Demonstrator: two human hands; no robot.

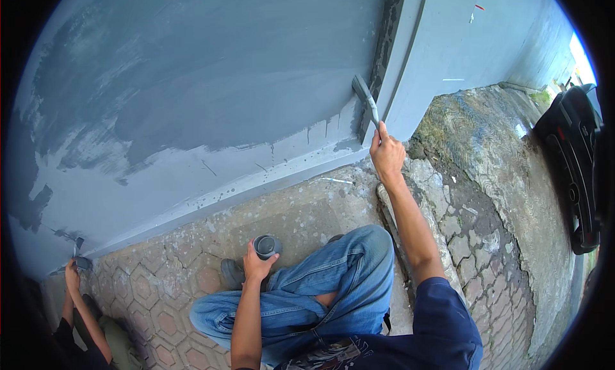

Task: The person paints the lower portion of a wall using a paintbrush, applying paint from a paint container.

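My right hand (387,153) is closed round the handle of a paintbrush (366,100), arm stretched forward. The brush's bristles rest against the wall near its right-hand corner edge, where dark grey paint meets a lighter strip. Close above my bent knees, my left hand (258,262) grips a small cup of grey paint (267,246), held upright with its mouth facing up. Fresh darker grey covers much of the wall (256,82); along its lower part a lighter blue-grey band shows, with drips and spatters.
At the far left, a co-worker's hand (72,273) holds a brush (78,243) near a dark container (82,263) by the wall. Hexagonal paving (144,283) lies below. To the right are a rough concrete ramp (477,136) and a black car (570,159).
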